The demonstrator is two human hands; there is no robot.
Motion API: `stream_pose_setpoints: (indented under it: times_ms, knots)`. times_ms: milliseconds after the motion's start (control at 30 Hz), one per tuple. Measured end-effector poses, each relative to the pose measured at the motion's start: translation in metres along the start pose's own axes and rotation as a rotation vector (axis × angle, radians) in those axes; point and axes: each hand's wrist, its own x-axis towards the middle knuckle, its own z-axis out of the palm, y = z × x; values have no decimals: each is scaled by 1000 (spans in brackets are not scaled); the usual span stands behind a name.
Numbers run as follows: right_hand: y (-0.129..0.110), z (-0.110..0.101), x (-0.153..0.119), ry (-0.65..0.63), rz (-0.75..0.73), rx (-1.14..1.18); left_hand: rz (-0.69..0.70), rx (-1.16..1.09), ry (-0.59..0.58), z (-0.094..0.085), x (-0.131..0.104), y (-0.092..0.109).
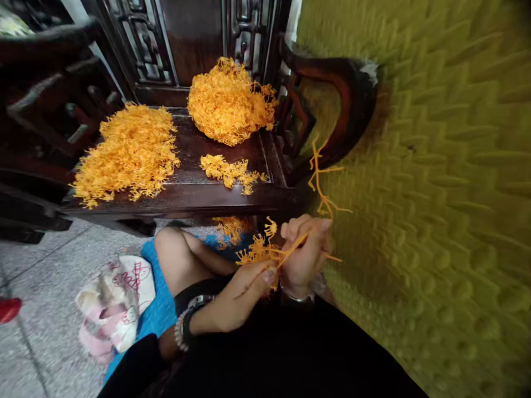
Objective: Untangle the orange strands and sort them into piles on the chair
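- Fingers of the left hand [236,299] are closed in a pinch, thumb on top, gripping an orange strand [292,250].
- Right hand [305,257], just beyond and to the right of the left fingers, has its fingers curled in around the strand's upper part.
- Orange spray [318,182] with thin branches rises above the right fingers; whether it is one piece with the strand cannot be told.
- Orange cluster [255,253] of small spiky tufts sits just left of the right fingers and just beyond the left ones.
- Dark wooden chair seat [188,146] lies beyond both sets of fingers, its curved armrest [359,105] beyond and to the right of the right fingers.
- Three heaps of orange tufts rest on that seat: a wide heap [128,155] far to the left of the fingers, a round heap [228,102] farthest beyond them, and a small scatter [232,172] nearest.
- Another orange pile [231,228] shows below the seat's edge, beyond the left fingers.
- Bare knee [176,257] is left of the left fingers, with a pink and white cloth bag [124,298] farther left.
- Yellow-green textured wall [435,166] stands to the right of the right fingers.
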Motion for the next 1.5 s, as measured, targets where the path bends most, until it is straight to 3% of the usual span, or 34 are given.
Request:
stream_pose_setpoints:
  times_ms: [167, 267, 333, 500, 633, 733, 867, 1067, 1200, 1300, 1400, 1500]
  knots:
    - [-1, 14, 10, -21, 163, 88, -31, -16, 113, -3, -5, 4]
    - [-3, 7, 34, 75, 193, 90, -55, 22, -18, -2, -18, 8]
    - [-4, 2, 45, 163, 96, 109, -105, 32, -70, -2, -23, 7]
    - [3, 8, 42, -292, 368, 307, -96, -177, 14, -7, -17, -12]
    - [11, 7, 50, -430, 509, 416, -98, -410, 216, -18, -14, -28]
    - [10, 3, 56, -460, 557, 398, -2, -528, 386, -26, -15, -35]
    - [8, 5, 50, -422, 571, 353, 25, -354, 499, -29, -6, -37]
    - [14, 7, 47, -388, 594, 316, 72, -1, 489, -27, 17, -32]
    - [17, 5, 47, -314, 533, 243, 77, 228, 490, -23, 17, -29]
    - [15, 5, 44, -169, 379, 170, 115, 440, 397, -19, 2, -21]
    - [4, 0, 50, -8, 242, 135, 131, 501, 341, -18, -30, -15]
    - [-11, -11, 69, 179, 53, 124, 67, 393, 535, -24, -61, -15]
